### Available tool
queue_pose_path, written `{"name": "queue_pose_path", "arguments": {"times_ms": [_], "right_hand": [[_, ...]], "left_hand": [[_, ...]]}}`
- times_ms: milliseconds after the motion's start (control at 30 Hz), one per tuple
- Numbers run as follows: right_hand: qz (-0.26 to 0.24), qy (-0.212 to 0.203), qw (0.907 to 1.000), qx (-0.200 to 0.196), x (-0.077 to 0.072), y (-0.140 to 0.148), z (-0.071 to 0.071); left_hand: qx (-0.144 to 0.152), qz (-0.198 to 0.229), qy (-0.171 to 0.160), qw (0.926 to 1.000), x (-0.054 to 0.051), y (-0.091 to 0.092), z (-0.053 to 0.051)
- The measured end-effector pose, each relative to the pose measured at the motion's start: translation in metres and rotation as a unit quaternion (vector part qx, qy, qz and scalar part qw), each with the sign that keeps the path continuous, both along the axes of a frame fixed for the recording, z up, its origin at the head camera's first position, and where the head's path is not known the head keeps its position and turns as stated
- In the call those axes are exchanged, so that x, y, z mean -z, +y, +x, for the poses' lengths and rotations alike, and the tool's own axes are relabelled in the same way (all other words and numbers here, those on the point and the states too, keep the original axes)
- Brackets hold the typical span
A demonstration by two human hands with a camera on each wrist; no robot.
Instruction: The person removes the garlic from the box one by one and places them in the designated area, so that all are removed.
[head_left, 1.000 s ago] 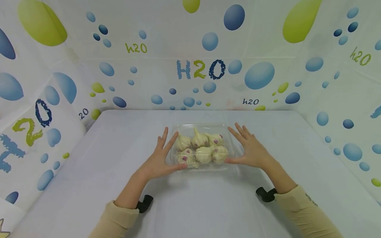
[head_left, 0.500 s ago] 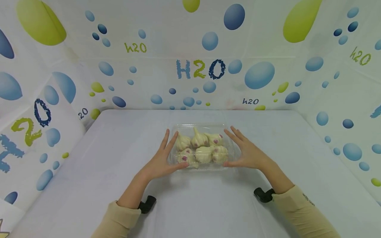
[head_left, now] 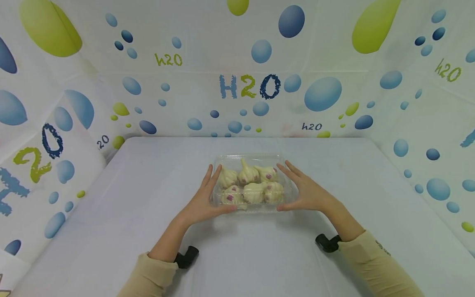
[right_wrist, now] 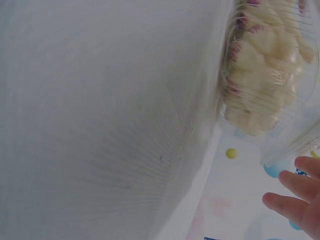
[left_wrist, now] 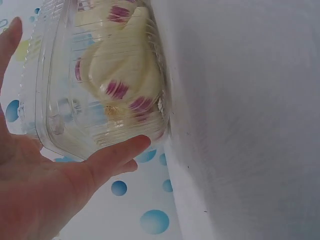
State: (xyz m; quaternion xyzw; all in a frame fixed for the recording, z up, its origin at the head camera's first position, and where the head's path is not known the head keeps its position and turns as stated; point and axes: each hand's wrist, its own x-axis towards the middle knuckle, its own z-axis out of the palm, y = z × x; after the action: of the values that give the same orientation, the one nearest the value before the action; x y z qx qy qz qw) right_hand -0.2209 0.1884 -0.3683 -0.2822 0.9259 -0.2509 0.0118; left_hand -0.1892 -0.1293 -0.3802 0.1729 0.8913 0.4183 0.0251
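Note:
A clear plastic clamshell box (head_left: pixel 249 157) lies on the white table, with several garlic bulbs (head_left: pixel 254 193) inside, cream with purple patches. At its left end is my left hand (head_left: pixel 202 204), fingers spread and thumb along the near side. In the left wrist view the hand's (left_wrist: pixel 47 185) straight fingers lie against or very near the box wall (left_wrist: pixel 65 120); contact is hard to tell. My right hand (head_left: pixel 313 194) stands at the right end, thumb by the near right corner. In the right wrist view its fingers (right_wrist: pixel 287 207) are extended, apart from the garlic (right_wrist: pixel 265 70).
The white-covered table (head_left: pixel 237 255) reaches back to a white backdrop (head_left: pixel 200 95) printed with blue and green drops. A black wrist camera (head_left: pixel 187 257) sits at the left wrist, another black camera (head_left: pixel 328 243) at the right.
My right hand has moved left and slightly nearer, closing in on the box's right end. The left hand has shifted slightly right. The box has stayed in place.

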Motion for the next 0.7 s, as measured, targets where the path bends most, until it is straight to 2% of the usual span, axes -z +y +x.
{"name": "queue_pose_path", "arguments": {"times_ms": [400,700], "right_hand": [[0.011,0.017,0.9998,-0.006,0.0011,0.0014,0.0001],[-0.004,0.044,0.9989,-0.015,-0.0016,0.0014,0.0008]], "left_hand": [[0.006,0.032,0.002,0.9995,0.0041,-0.0012,-0.0013],[0.016,0.057,-0.005,0.9982,0.0054,-0.0006,-0.0019]]}}
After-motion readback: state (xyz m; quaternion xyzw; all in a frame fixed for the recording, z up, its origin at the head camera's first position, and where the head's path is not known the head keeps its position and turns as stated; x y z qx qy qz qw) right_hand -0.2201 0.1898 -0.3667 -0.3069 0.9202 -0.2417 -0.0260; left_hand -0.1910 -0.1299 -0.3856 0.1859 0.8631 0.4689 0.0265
